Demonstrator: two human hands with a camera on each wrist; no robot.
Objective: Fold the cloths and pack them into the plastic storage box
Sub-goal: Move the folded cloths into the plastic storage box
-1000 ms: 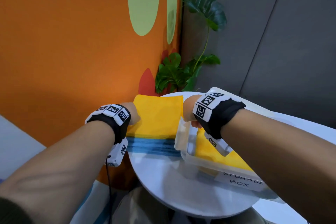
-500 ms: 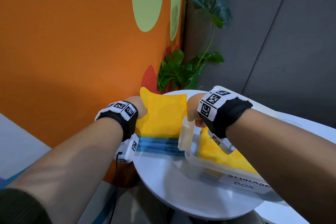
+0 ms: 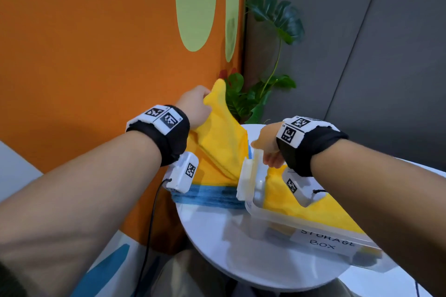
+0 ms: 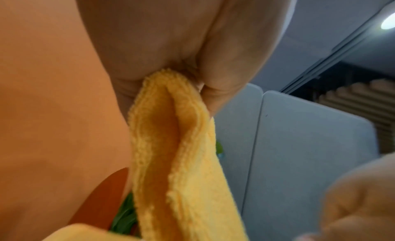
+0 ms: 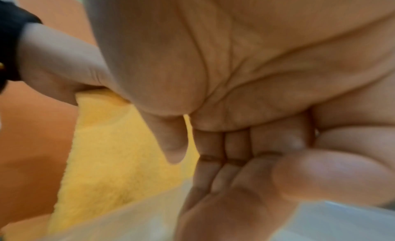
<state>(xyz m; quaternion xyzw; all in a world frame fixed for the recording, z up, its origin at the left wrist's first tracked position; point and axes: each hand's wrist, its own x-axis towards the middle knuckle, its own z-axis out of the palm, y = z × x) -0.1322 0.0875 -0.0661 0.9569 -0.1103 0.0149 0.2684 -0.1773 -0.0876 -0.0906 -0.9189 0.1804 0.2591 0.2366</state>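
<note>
On the round white table, a yellow cloth lies on top of a blue cloth. My left hand pinches the yellow cloth's far left corner and holds it raised, so the cloth slopes down to the right. My right hand hovers over the left end of the clear plastic storage box. Its fingers are curled into the palm with no cloth between them. Another yellow cloth lies inside the box.
An orange wall stands close behind the table on the left, and a leafy plant grows behind it. The box, labelled STORAGE BOX, fills the table's right side. A cable hangs from my left wrist camera.
My left hand has lifted the yellow cloth's left corner up and away from the stack. The cloth lay flat a second ago. The right hand stays by the box's end.
</note>
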